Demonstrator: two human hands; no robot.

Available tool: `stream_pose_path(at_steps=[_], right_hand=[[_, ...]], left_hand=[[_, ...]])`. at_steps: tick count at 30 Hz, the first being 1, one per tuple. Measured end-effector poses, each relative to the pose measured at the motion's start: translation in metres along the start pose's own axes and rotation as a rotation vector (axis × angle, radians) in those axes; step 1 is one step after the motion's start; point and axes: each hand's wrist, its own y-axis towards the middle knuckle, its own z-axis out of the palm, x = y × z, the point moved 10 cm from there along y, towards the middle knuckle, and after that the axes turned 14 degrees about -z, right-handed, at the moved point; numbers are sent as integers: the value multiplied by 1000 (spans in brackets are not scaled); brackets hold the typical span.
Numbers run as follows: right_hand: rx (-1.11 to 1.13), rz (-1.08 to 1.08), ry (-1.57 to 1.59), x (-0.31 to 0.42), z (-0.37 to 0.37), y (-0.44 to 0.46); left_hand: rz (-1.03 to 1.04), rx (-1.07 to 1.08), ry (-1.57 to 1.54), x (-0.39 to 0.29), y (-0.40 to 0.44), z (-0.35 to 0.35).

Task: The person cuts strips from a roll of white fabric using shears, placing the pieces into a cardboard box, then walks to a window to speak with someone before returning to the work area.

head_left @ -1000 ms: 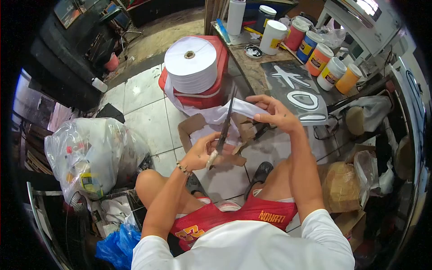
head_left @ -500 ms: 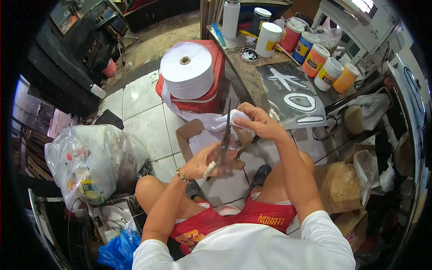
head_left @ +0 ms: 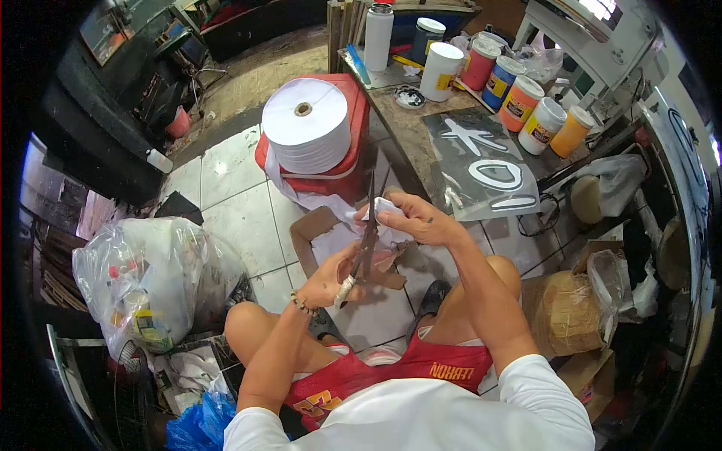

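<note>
My left hand (head_left: 331, 276) is closed round the scissors (head_left: 369, 237). Their long dark blades point up and away from me, slightly apart, and the handle looks wrapped in a pale material. Beside the blades, my right hand (head_left: 421, 219) pinches the white fabric strip (head_left: 386, 206) between thumb and fingers. A large roll of white fabric tape (head_left: 310, 128) rests on a red cooler (head_left: 359, 105), and its loose end hangs down towards my hands. Below them, a small open cardboard box (head_left: 303, 234) on the floor holds white fabric pieces. The hands partly hide the box.
On the right, a worktable (head_left: 395, 120) carries several paint jars (head_left: 519, 103), a white bottle (head_left: 378, 37) and a dark stencil sheet (head_left: 481, 167). A filled clear plastic bag (head_left: 162, 270) lies at left. Cardboard boxes (head_left: 568, 312) stand by my right knee.
My right hand has drawn slightly left and down, and the fabric in it looks more bunched. The scissors stay in my left hand beside it. The view has shifted a little.
</note>
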Motion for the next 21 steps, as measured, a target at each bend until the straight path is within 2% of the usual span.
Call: stream_pose_path(at_steps=[2,4,7,8,10,11,12,13,14,16,18,20,21], right_hand=[[-22,-40,-32,0,-5,2],[-46,-80,-64,5,-10,2],[-109,-79,-163,14,-21,0],[-54,6,-186,6,-17,-3],[1,96,-205,-8,-10,-7],[-13,35,-215,-13,-8,-5],[-27,-26,-224,-19,-7,-6],[-69,66,-132,-40,-15,-9],[-66,69,-125,-45,-19,-7],[-73,-93,-345,-35,-30,-1],[-114,-146,-444,-29,-26,2],[-94,-285,-744,-27,-20,9],[-59,-165,-699,-46,-18,13]], left_hand=[[-3,2,-2,-2,0,-3],[-294,27,-48,29,0,-11],[-295,-28,-38,33,0,-17],[-297,-26,-38,37,3,-14],[53,-70,44,11,5,-12],[49,-72,41,13,6,-14],[-63,-59,-102,25,9,-18],[-176,-48,-245,37,11,-22],[-180,-53,-250,26,7,-23],[-188,-113,35,1,-5,-30],[-205,-241,-26,-11,-14,-41],[-69,-290,70,-26,-16,-50],[-73,-295,66,-25,-16,-55]])
